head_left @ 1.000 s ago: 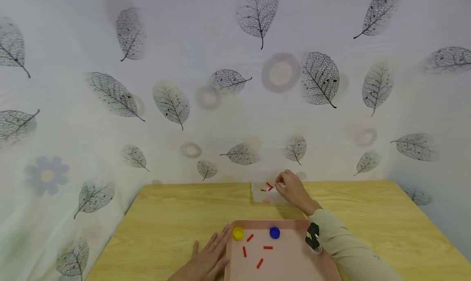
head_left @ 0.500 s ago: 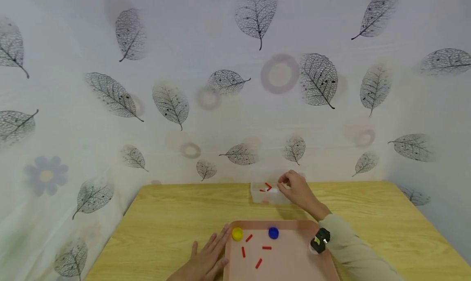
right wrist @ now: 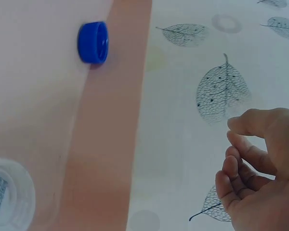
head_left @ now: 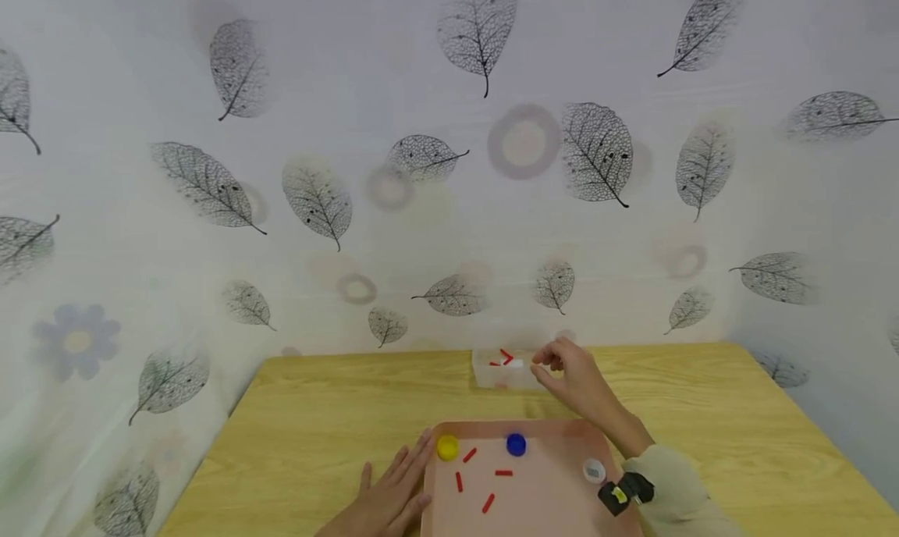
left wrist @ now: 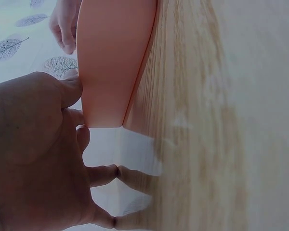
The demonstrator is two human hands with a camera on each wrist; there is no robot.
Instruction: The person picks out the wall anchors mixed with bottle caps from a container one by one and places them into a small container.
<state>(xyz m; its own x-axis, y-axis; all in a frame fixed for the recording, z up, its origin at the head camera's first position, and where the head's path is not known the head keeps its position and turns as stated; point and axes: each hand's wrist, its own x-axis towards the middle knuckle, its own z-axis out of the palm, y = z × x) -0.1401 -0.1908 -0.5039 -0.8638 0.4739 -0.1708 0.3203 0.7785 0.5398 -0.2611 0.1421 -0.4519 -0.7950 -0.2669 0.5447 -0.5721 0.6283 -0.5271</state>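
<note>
My left hand (head_left: 385,496) rests at the left side of a pink tray (head_left: 492,428); in the left wrist view its thumb and fingers touch the tray's wall (left wrist: 113,67). Over the right end of a translucent box (head_left: 489,378) is my right hand (head_left: 577,375). Its fingers bend loosely, thumb and index tips close together, and nothing shows between them in the right wrist view. Several small red sticks lie inside the box, among them one stick (head_left: 506,356). More red sticks (head_left: 503,473) are scattered in the tray.
A yellow cap (head_left: 447,446) sits in the tray's back left corner, a blue cap (head_left: 516,445) near its back wall. Near the right side lies a clear round piece (head_left: 594,471). A patterned cloth (head_left: 421,232) hangs behind the wooden table (head_left: 337,412).
My right hand has drawn back slightly to the right and nearer me over the box, uncovering the clear round piece. My left hand has stayed at the tray's side.
</note>
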